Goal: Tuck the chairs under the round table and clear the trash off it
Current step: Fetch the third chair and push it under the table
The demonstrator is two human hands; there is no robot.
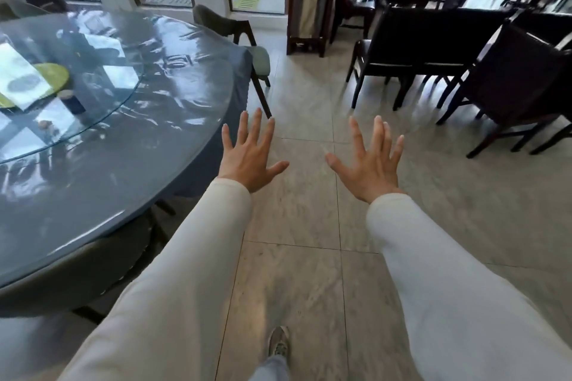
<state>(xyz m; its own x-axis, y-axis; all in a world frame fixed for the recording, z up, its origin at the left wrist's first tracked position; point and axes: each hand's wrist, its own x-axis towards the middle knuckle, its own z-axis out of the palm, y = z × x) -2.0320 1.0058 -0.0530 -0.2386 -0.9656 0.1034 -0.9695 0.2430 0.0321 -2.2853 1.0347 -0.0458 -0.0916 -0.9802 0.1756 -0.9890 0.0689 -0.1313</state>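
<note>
The round table (130, 195) with a glossy blue cover fills the left side. On its glass turntable lie a white paper sheet (18, 80), a green mat (52, 74), a small dark cylinder (72, 100) and a tiny crumpled scrap (45, 124). A green chair (244, 49) with dark wooden legs stands at the table's far right edge, seat partly under it. Another green chair back (80, 269) is tucked at the near edge. My left hand (247, 153) and right hand (371, 161) are stretched out over the floor, fingers spread, holding nothing.
Dark wooden chairs (433, 49) and tables crowd the right and far right. A wooden screen stand (306, 9) rises at the back centre. Glass doors line the back wall. Grey tiled floor (303, 226) runs between the table and the dark chairs. My shoe (278, 345) shows below.
</note>
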